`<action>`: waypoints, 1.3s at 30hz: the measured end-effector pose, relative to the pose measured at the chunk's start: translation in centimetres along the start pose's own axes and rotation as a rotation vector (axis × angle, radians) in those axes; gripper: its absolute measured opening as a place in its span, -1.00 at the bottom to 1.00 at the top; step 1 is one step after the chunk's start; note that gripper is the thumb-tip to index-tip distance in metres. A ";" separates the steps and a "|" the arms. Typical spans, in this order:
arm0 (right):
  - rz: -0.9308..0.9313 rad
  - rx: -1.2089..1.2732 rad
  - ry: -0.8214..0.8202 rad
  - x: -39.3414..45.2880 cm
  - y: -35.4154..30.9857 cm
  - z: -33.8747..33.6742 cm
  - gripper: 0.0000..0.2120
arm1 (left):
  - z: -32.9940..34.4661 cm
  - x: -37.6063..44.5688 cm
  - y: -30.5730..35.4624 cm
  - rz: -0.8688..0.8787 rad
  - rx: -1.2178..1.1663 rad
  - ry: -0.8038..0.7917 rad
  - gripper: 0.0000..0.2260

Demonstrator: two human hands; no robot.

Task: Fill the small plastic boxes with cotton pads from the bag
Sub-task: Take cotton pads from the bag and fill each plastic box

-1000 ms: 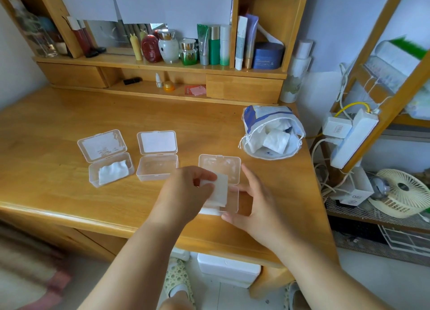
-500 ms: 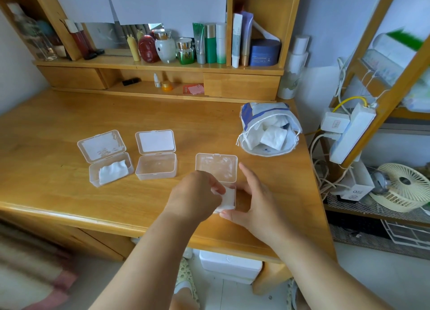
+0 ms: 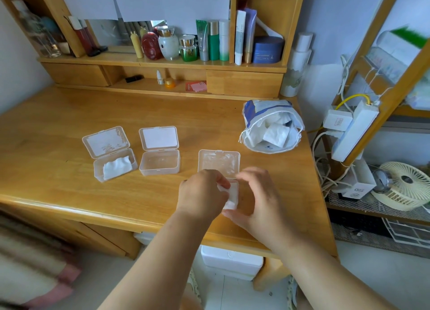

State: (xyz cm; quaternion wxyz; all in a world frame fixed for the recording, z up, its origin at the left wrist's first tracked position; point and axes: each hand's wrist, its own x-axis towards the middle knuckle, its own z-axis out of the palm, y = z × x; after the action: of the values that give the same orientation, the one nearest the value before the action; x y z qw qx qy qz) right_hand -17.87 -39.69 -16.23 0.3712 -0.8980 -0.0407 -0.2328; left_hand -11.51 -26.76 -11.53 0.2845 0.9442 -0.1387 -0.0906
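Three small clear plastic boxes stand open on the wooden desk [image 3: 58, 181]. The left box [image 3: 111, 157] has a white pad in it. The middle box [image 3: 159, 161] looks empty. The right box [image 3: 218, 161] shows its raised lid, and its base lies under my hands. My left hand [image 3: 202, 193] holds white cotton pads [image 3: 233, 194] down in that base with curled fingers. My right hand [image 3: 258, 198] grips the base, with the thumb at the near corner and the fingers curled over the far edge. The open bag [image 3: 270, 128] of cotton pads lies at the back right.
Cosmetic bottles and jars [image 3: 209, 41] fill the shelf behind the desk. Right of the desk hang a power strip [image 3: 353, 132] and cables, with a small fan [image 3: 404, 186] on a wire rack below. The desk's front edge runs just under my wrists.
My left hand has lowered the cotton pads from above the right box into its base. My right hand's fingers have curled from flat beside the box onto its far edge.
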 end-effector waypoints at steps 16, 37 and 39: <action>-0.380 -0.393 -0.395 2.0 -0.7 -1.7 -0.86 | -1.3 0.1 -2.6 0.044 -0.205 -0.058 -0.84; -0.331 -0.280 -0.334 1.7 -0.4 -0.9 -0.71 | -2.7 0.7 -7.3 0.980 0.387 -0.069 -0.80; -0.349 -0.298 -0.331 1.6 -0.2 -0.7 -0.65 | -2.6 0.8 -7.6 1.007 0.417 -0.045 -0.79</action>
State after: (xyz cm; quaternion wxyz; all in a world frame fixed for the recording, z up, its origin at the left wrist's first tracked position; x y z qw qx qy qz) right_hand -16.75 -40.22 -14.93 0.1777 -0.9478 -0.2202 -0.1468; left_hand -8.47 -19.58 -13.71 0.0963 0.7952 -0.5950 0.0662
